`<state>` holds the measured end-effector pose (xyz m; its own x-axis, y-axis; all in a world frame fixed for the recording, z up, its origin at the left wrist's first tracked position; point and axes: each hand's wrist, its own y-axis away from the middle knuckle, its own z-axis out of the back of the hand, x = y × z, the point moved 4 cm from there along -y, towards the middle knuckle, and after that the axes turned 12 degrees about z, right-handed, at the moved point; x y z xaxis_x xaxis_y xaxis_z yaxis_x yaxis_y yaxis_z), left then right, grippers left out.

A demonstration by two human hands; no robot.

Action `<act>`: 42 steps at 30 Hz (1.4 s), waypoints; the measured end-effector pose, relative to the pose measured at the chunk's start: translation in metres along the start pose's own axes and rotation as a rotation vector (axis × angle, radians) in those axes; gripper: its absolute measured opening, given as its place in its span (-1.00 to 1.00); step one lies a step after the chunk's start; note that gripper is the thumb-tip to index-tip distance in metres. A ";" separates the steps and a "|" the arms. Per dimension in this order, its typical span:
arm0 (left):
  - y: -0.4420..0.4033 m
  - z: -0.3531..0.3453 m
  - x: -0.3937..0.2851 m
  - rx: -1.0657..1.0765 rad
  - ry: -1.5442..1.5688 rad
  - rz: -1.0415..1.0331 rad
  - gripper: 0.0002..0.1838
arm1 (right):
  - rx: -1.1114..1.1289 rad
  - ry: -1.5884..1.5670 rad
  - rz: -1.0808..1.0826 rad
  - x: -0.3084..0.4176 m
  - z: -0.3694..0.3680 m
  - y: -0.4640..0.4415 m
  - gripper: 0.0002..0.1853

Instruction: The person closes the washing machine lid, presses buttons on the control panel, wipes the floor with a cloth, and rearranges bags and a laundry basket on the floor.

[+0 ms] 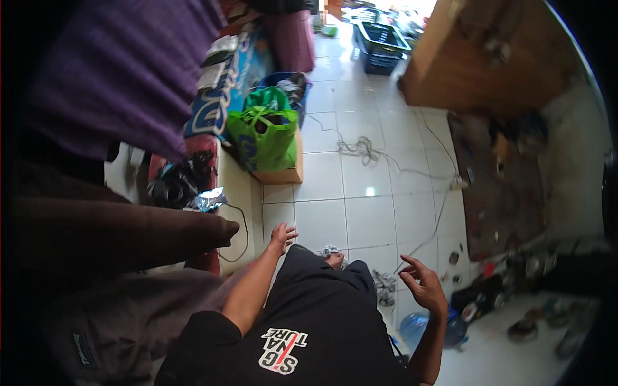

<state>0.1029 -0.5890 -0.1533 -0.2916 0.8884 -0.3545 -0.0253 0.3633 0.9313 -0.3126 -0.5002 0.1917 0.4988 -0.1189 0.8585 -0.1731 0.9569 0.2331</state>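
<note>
L hand (283,238) open, empty; bright-green fabric bag (273,143) at 11 o'clock. R hand (421,283) half-curled by thin grey cable (438,225), running twd 1 o'clock over white tile floor (318,222); can't tell if gripped.

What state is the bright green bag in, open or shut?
Open: the mouth of the bright green bag gapes around its handles, and something dark, too unclear to name, shows inside.

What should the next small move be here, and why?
Perhaps lower the right hand toward the crumpled cloth on the tiles: the cloth lies on that hand's side, and the open left hand looks empty. A cord runs near the right fingers; whether they touch it is unclear.
</note>
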 end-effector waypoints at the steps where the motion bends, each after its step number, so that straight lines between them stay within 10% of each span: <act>1: 0.013 0.007 0.002 -0.011 0.047 -0.011 -0.45 | 0.082 0.016 0.021 0.007 0.003 -0.023 -0.51; 15: 0.086 0.050 0.115 -0.222 1.043 -0.200 -0.47 | 0.912 0.490 0.440 0.016 0.015 -0.276 -0.69; 26: 0.046 -0.023 0.198 -0.234 1.630 -0.123 -0.54 | 1.040 0.349 0.648 0.054 -0.182 -0.476 -0.58; 28: 0.002 -0.022 0.271 -0.078 1.729 -0.101 -0.51 | 0.978 0.358 0.582 0.073 -0.221 -0.516 -0.60; 30: -0.018 -0.028 0.311 0.786 1.467 -0.802 -0.48 | 1.015 0.239 0.899 0.044 -0.284 -0.594 -0.58; 33: 0.059 -0.066 0.333 -0.516 1.372 0.044 -0.46 | 0.680 0.521 1.225 0.036 -0.344 -0.683 -0.46; 36: 0.122 -0.105 0.344 -0.648 1.454 0.116 -0.45 | 0.273 0.503 1.192 0.033 -0.382 -0.737 -0.19; 38: 0.163 -0.149 0.356 -0.737 1.448 0.122 -0.44 | 0.446 0.611 0.780 0.041 -0.383 -0.730 -0.15; 42: 0.193 -0.264 0.392 -0.829 1.606 0.104 -0.40 | 0.677 0.834 0.624 -0.002 -0.415 -0.726 -0.48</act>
<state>-0.2687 -0.2444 -0.0908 -0.8504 -0.3935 -0.3493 -0.2211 -0.3352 0.9158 0.1647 -1.0848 -0.1686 0.5182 0.7491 0.4127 -0.8543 0.4306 0.2911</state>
